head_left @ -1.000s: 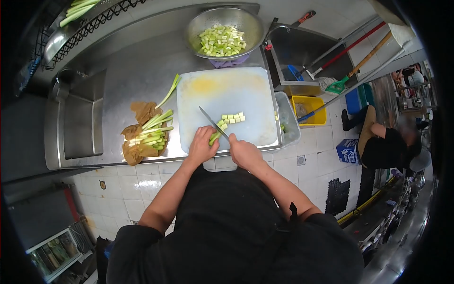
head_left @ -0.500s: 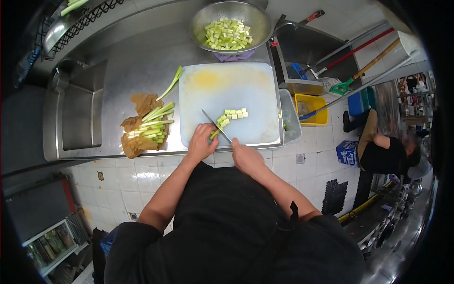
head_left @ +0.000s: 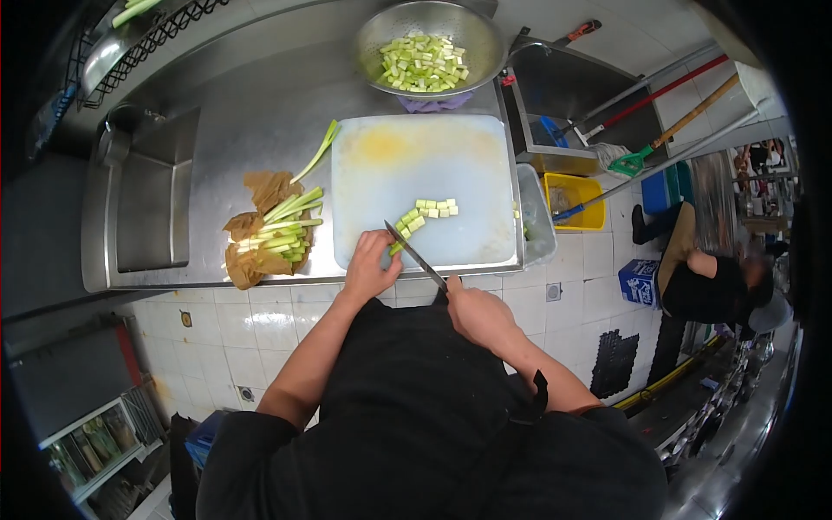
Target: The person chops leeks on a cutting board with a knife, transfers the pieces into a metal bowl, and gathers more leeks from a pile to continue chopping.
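Note:
My left hand [head_left: 370, 267] rests at the front left of the white cutting board [head_left: 381, 191], its bent fingers holding down a short green celery stalk [head_left: 396, 248]. In my right hand [head_left: 478, 314] is the handle of a kitchen knife [head_left: 418, 257]. The knife's blade slants up and left, its tip close to my left fingertips and beside the stalk. Cut celery pieces [head_left: 436, 208] lie in a bent row just past the blade. To the left, a bunch of celery stalks [head_left: 284, 234] lies on brown paper [head_left: 247, 264], and one loose stalk [head_left: 318, 154] leans toward the board.
A metal colander [head_left: 485, 74] full of chopped celery stands on a purple cloth behind the board. Left is a sink basin [head_left: 154, 212]. A clear plastic tub [head_left: 539, 212] and a yellow bucket [head_left: 589, 186] are at the right, near long-handled tools. A person [head_left: 715, 277] sits farther right.
My right hand has drawn the knife back, right and toward my body. My left hand stays at the stalk. The whole view has shifted slightly.

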